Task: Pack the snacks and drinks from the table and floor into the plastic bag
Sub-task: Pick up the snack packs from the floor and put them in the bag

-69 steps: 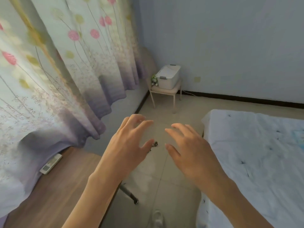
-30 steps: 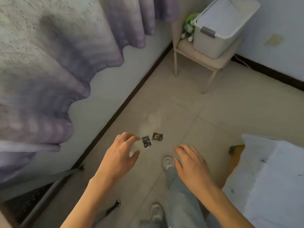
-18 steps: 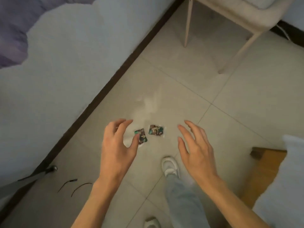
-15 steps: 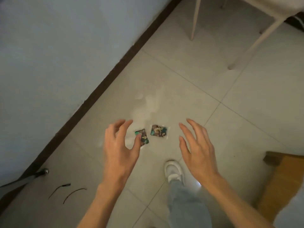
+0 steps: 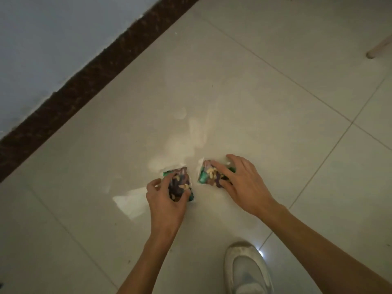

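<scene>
While both packets lie on floor tiles (image 5: 244,85), left hand (image 5: 167,200) pinches left snack packet (image 5: 180,185) between thumb and fingers; right hand (image 5: 244,183) spread flat, pressing right snack packet (image 5: 209,174) beneath fingertips.

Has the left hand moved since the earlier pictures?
Yes. The left hand went down to the floor and now grips the left snack packet.

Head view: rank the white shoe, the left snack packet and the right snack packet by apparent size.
1. White sneaker-style shoe, clearly largest, though it sits nearest the camera.
2. and 3. Green-and-purple left snack packet and matching right snack packet look alike; each hand covers part, so no ranking.
</scene>
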